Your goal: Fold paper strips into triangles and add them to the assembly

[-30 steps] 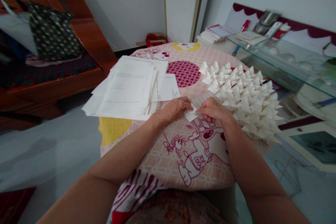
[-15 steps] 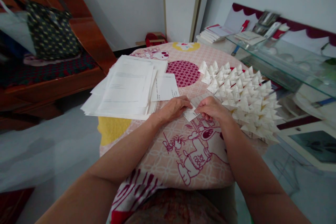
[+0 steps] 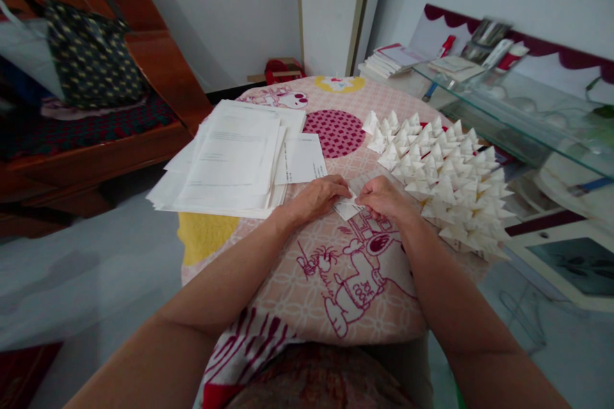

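Note:
A small folded piece of white paper [image 3: 347,209] lies on the patterned tablecloth between my hands, one corner pointing toward me. My left hand [image 3: 322,197] grips its left side with the fingertips. On the right side, my right hand [image 3: 384,197] pinches the paper between thumb and curled fingers. The fingers hide part of the folds. Just left of my hands is a stack of printed paper sheets [image 3: 230,160], with a smaller paper piece [image 3: 302,158] at its right edge. To the right stand rows of folded paper pieces [image 3: 441,172] with pointed tips.
The round table's cloth [image 3: 297,307] has cartoon figures on it. A glass shelf [image 3: 518,115] with cups and booklets stands at the right. At the left is a wooden bench [image 3: 163,77] holding a dotted bag [image 3: 91,57]. A framed picture [image 3: 570,262] sits low at the right.
My hands stay in nearly the same place on the folded paper. The right hand has shifted very slightly to the left; everything else looks the same.

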Demonstrator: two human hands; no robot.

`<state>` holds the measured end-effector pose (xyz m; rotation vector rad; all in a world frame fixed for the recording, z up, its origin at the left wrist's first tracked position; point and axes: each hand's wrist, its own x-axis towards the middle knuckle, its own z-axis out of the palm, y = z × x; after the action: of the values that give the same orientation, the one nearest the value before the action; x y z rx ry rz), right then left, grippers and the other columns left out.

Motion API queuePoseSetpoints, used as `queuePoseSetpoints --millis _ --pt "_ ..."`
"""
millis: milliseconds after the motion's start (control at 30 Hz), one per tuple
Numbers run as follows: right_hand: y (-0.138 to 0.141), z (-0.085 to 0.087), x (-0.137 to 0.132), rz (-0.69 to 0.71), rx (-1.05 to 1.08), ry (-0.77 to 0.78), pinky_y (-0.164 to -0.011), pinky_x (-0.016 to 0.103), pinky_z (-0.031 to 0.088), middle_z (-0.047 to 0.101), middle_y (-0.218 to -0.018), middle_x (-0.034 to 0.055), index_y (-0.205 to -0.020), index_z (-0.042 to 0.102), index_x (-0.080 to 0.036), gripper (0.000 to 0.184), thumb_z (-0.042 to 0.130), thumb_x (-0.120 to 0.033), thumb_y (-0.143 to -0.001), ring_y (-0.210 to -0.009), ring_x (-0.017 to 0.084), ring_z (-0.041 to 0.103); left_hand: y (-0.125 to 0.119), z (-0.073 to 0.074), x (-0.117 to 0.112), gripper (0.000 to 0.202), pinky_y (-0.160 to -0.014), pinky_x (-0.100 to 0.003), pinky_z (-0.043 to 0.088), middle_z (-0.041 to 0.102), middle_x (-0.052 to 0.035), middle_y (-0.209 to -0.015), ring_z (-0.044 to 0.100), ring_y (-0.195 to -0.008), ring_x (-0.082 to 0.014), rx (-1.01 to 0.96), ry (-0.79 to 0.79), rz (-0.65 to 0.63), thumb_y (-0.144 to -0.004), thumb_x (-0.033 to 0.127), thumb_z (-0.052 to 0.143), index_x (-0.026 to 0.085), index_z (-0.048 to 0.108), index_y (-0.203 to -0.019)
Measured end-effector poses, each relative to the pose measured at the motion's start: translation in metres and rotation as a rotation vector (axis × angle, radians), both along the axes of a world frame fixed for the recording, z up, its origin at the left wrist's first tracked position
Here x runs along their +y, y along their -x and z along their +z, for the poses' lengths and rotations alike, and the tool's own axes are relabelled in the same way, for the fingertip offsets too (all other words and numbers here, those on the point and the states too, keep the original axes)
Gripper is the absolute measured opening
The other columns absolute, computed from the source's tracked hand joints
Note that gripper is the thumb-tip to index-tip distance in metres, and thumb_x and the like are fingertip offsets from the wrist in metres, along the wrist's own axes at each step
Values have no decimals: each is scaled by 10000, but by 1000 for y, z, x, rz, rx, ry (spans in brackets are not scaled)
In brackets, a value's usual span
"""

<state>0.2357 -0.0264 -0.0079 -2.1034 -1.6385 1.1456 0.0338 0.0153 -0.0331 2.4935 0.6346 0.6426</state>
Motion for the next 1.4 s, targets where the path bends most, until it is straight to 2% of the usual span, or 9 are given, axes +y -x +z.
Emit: queuePoseSetpoints --millis 200,467,767,1067,1267,1400 --pt "-2 5 -1 18 86 -7 -362 203 314 513 -439 -37 -656 561 -179 278 686 -286 -880 -344 82 463 2 -3 2 313 -905 -323 547 710 -93 -1101 674 -1005 -176 -14 -35 2 -941 90 475 173 749 -1066" --pt "-4 -12 8 36 48 -62 -373 213 300 517 -458 -52 -674 614 -177 200 714 -247 -833 -347 73 444 2 -1 4 322 -915 -341 557 715 -104 -1087 678 -1008 -185 -38 -44 -1 -917 77 497 150 736 -1121" --pt "-4 -19 8 54 -47 -147 -397 218 300 518 -458 -34 -655 640 -178 199 689 -280 -819 -395 95 474 5 -4 8 351 -927 -342 553 706 -81 -1118 675 -1012 -175 -26 -7 0 -881 60 531 198 762 -1107" --pt "2 -10 6 57 -116 -204 -471 242 301 494 -493 -19 -632 659 -165 179 697 -261 -778 -498 116 489 5 -4 9 385 -892 -313 553 701 -60 -1095 673 -978 -159 -8 -8 -5 -865 42 520 225 779 -1084" --pt "2 -11 6 63 -131 -210 -473 257 264 432 -504 -36 -596 625 -169 218 679 -281 -775 -503 112 445 4 -1 6 389 -899 -316 550 704 -61 -1088 673 -992 -166 5 -41 -2 -865 31 530 228 778 -1090" --pt "2 -11 7 48 -116 -193 -458 253 263 428 -493 -41 -588 608 -177 241 710 -312 -759 -476 109 442 1 2 0 368 -882 -304 551 716 -78 -1100 676 -1014 -172 -12 -82 -22 -864 6 524 204 788 -1025"
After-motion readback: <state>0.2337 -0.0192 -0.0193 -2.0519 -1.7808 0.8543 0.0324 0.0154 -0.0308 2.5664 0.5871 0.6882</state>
